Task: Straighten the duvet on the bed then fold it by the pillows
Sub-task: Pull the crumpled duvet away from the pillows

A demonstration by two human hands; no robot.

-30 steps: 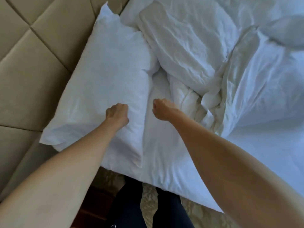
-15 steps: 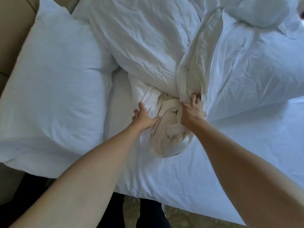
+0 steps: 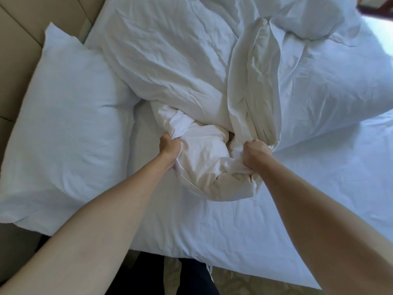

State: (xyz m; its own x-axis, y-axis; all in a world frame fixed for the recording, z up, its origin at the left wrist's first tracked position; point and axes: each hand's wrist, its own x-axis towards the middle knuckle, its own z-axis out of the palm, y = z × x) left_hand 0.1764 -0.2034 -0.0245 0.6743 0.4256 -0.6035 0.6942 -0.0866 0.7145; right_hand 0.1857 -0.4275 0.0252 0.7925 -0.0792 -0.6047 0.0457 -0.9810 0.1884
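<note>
A wide bed covered in a smooth white fitted sheet [image 3: 297, 209] carries a plump white rectangular pillow [image 3: 63, 124] at its left end and a crumpled, bunched white fabric duvet [image 3: 180, 71] beside it.

Fingers of the left hand [image 3: 170, 145] and right hand [image 3: 255, 152] curl out of sight inside the bunched duvet [image 3: 204, 162]. The duvet's far end runs past the top edge. Both forearms are cut off at the lower corners. The headboard [image 3: 19, 50] is cropped at left; the dark object [image 3: 380, 7] at the top right corner is too clipped to identify.
</note>
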